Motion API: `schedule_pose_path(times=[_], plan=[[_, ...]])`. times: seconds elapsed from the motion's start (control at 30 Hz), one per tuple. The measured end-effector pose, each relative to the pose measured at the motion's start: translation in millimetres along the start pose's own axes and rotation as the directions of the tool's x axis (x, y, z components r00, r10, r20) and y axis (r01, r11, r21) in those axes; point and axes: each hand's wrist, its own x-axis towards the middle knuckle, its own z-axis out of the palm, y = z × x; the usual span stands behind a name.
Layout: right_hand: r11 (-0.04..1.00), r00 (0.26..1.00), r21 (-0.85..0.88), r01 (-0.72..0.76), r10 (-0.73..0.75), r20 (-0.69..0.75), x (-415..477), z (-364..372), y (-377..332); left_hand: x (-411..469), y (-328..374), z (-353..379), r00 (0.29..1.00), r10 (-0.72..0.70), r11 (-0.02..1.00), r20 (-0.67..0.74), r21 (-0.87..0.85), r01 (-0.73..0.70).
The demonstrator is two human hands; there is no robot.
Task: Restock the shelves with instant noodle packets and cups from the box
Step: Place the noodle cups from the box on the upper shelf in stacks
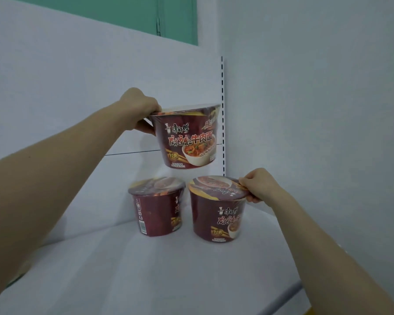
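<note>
head: tight left grip (142,111) (cup (188,138) rim)

We note raised cup (189,137): clear glossy film over printed dark-red wall, bright highlights along rim, film wrinkled near top. On left cup (157,208) and right cup (216,214) we see same shiny wrap, lids gleaming under film; paper or plastic beneath, we cannot tell. Our read of shelf (146,269): white, matt, smooth, looks like painted metal. We find back panel (77,87) white, matt, flat; slotted upright (222,110) white-painted, dark punched slots; side wall (316,87) pale, matt; green panel (100,14) smooth, faint sheen.
</note>
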Motion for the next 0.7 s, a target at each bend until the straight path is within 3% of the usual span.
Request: schedule_pose_path(times=[0.33, 0.7], plan=[[0.991, 0.998, -0.132, 0.023, -0.016, 0.055, 88, 28, 2, 33, -14, 38, 0.995, -0.092, 0.993, -0.025, 0.078, 0.093], [0.996, 0.991, -0.085, 0.023, -0.011, 0.137, 126, 48, 1, 52, -36, 55, 0.984, -0.153, 0.976, -0.088, 0.141, 0.165]])
